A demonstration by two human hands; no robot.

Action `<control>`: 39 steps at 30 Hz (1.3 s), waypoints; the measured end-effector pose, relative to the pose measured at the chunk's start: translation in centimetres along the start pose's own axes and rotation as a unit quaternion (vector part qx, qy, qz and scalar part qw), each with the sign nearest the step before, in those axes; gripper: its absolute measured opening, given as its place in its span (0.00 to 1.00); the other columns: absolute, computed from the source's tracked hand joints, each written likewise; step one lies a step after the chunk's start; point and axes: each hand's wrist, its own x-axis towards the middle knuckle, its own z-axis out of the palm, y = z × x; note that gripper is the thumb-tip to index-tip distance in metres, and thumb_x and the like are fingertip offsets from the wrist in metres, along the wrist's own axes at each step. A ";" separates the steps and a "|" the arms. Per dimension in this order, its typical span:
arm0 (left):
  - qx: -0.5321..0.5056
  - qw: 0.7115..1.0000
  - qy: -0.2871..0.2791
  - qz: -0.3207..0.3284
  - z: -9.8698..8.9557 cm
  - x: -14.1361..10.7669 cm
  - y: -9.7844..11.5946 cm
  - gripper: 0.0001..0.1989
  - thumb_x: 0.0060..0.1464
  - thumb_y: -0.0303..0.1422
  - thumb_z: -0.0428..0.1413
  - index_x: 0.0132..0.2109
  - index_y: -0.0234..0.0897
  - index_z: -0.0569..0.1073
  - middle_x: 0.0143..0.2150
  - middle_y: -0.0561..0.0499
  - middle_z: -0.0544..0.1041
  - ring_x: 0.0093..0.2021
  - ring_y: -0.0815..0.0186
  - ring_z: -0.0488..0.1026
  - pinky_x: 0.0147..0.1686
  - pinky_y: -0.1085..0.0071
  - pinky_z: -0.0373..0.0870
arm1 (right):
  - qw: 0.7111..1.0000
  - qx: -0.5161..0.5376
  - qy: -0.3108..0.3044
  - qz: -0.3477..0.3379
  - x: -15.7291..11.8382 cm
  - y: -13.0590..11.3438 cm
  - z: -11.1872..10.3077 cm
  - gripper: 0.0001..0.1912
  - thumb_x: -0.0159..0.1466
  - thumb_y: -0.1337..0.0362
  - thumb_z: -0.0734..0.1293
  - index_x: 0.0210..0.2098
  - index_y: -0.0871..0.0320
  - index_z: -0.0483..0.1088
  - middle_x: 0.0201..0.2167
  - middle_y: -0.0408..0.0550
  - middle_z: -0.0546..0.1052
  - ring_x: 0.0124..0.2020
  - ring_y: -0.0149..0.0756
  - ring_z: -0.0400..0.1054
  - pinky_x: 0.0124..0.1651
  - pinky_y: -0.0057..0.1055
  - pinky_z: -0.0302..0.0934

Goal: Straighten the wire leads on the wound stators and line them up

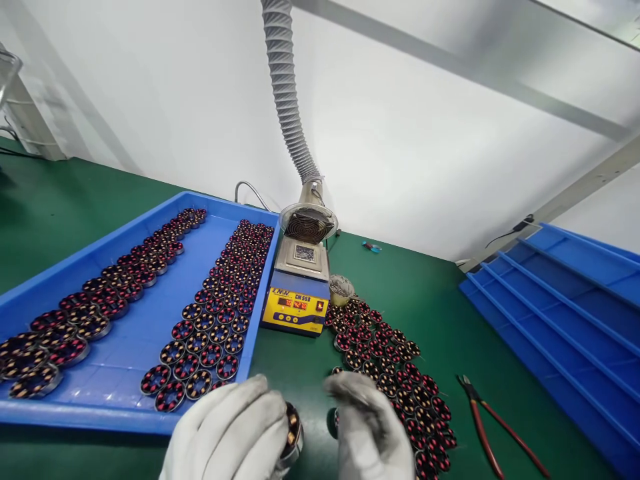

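Note:
My left hand (233,430), in a white glove, is wrapped round a ring-shaped coil part (293,430) with copper-coloured windings, low in the view by the blue tray's front corner. To its right, my gloved right hand (367,423) is slightly blurred, with its fingers curled. A dark round part (333,422) shows at its left edge; whether the fingers grip it I cannot make out. Beside and beyond this hand lies a pile of red and copper coil rings (400,373) on the green table (440,300).
A blue tray (125,333) with rows of coil rings stands on the left. A yellow-fronted solder pot (295,310) sits behind my hands under a grey duct (287,87). Red-handled cutters (480,407) and stacked blue trays (565,320) are at the right.

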 end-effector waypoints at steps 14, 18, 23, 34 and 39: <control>-0.241 0.957 -0.059 -0.153 -0.9 2.9 -0.8 0.14 0.62 0.46 0.48 0.49 0.44 0.67 0.47 0.54 0.75 0.45 0.72 0.73 0.45 0.85 0.68 | 0.956 0.066 -0.155 0.241 -1.3 1.7 2.0 0.21 0.45 0.56 0.76 0.37 0.57 0.74 0.31 0.49 0.78 0.36 0.41 0.73 0.45 0.38 0.65; -0.210 0.970 -0.018 -0.116 -0.5 2.6 -0.9 0.13 0.66 0.39 0.42 0.47 0.42 0.68 0.43 0.54 0.77 0.42 0.73 0.75 0.45 0.84 0.68 | 0.962 0.077 -0.119 0.235 -1.2 1.5 2.2 0.19 0.43 0.61 0.78 0.34 0.56 0.75 0.32 0.47 0.78 0.38 0.39 0.72 0.48 0.36 0.64; -0.179 0.979 0.016 -0.099 -0.5 2.6 -1.2 0.13 0.66 0.32 0.42 0.40 0.39 0.70 0.37 0.52 0.77 0.42 0.70 0.73 0.50 0.78 0.62 | 0.956 0.092 -0.103 0.258 -1.3 1.7 2.4 0.11 0.50 0.60 0.74 0.31 0.56 0.74 0.28 0.47 0.77 0.34 0.40 0.73 0.43 0.38 0.67; -0.315 0.913 -0.010 -0.258 -0.4 2.4 -0.7 0.08 0.58 0.44 0.54 0.42 0.49 0.72 0.43 0.58 0.77 0.45 0.70 0.74 0.46 0.82 0.68 | 0.936 0.148 -0.136 0.289 -1.5 1.7 2.5 0.20 0.43 0.60 0.78 0.35 0.56 0.74 0.33 0.50 0.78 0.36 0.43 0.73 0.41 0.42 0.68; -0.309 0.920 0.022 -0.238 -1.0 3.0 -1.5 0.11 0.63 0.41 0.47 0.35 0.47 0.71 0.34 0.62 0.77 0.42 0.73 0.74 0.47 0.84 0.67 | 0.914 0.165 -0.157 0.336 -1.6 0.9 2.3 0.21 0.45 0.57 0.77 0.37 0.56 0.74 0.32 0.49 0.79 0.30 0.38 0.73 0.37 0.40 0.68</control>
